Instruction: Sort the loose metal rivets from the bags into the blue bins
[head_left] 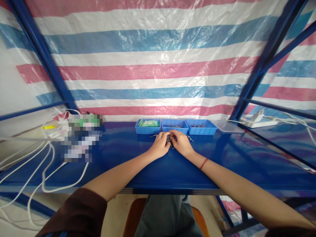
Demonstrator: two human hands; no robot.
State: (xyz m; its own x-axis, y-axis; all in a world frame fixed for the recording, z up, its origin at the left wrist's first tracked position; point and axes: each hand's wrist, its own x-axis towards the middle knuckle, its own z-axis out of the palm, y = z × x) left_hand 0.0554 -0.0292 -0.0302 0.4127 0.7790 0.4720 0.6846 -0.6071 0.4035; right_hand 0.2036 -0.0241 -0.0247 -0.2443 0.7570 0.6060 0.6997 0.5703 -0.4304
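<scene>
My left hand [160, 144] and my right hand [182, 143] meet over a heap of small, thin dark metal pieces [169, 139] on the blue table. The fingers of both hands curve round the heap from either side and touch it. Most of the heap is hidden under them, and the exact kind of piece is too small to tell. One thin piece [153, 136] sticks out left of my left hand. A few more silvery pieces [190, 139] lie just right of my right hand.
Behind my hands stand three blue bins: the left bin [148, 130] holds green-and-white packets, while the middle bin [174, 128] and right bin [201, 130] hold small dark pieces. A clear plastic lid [229, 126] lies rightward. White cables [48, 168] trail at left; a power strip [261, 121] sits far right.
</scene>
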